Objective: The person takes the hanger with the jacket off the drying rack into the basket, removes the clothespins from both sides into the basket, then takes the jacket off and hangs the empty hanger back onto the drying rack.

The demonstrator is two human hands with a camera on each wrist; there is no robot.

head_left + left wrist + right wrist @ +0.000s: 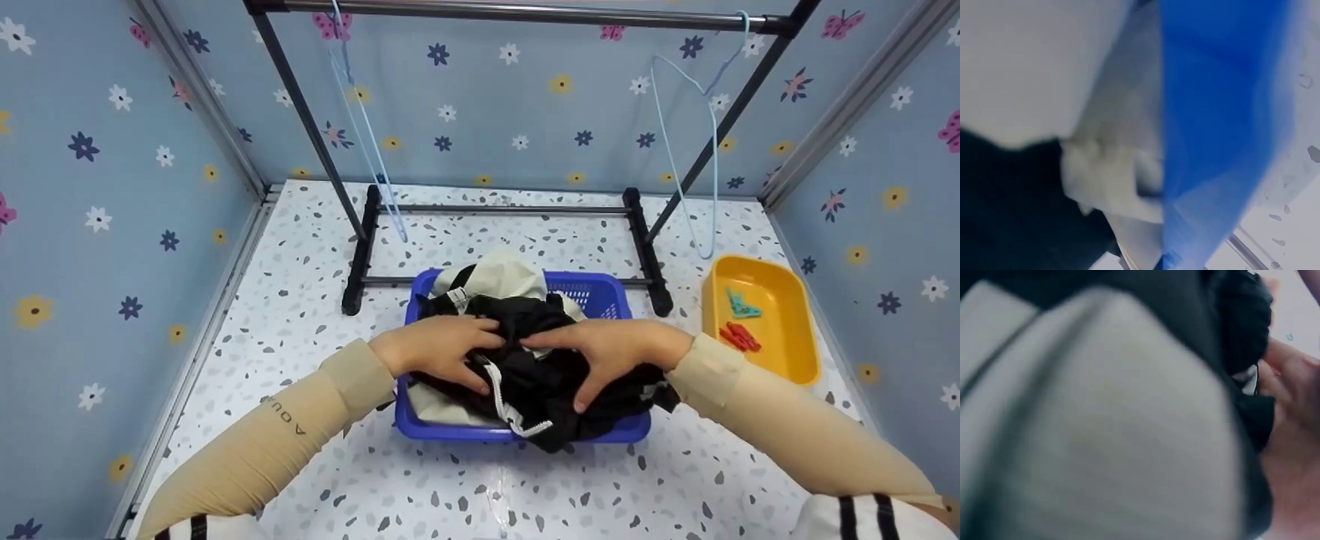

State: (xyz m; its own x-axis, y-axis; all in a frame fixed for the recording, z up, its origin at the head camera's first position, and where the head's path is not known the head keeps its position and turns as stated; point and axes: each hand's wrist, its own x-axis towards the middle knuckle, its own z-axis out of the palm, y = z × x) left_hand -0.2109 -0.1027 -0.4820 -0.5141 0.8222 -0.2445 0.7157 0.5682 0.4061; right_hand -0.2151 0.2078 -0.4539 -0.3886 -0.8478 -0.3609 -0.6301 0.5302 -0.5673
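Note:
A pile of black and cream clothes fills the blue basket [450, 433] in the head view. The black garment [525, 375], with a white zipper [499, 390], lies on top, and cream cloth [502, 276] shows at the back. My left hand [442, 346] rests on the pile's left side, fingers spread and thumb apart. From the right, my right hand [615, 349] lies on the black cloth with its fingers extended. The right wrist view catches part of that hand [1292, 433] beside dark fabric. Blurred pale cloth [1022, 67] and the basket's blue wall [1213, 101] fill the left wrist view.
Behind the basket stands a black clothes rack [517, 10]. Light blue hangers hang at its left [367, 127] and right [712, 150]. A yellow tray [784, 330] on the floor at right holds green clothespins [742, 306] and red clothespins [740, 337]. Flowered walls enclose the space.

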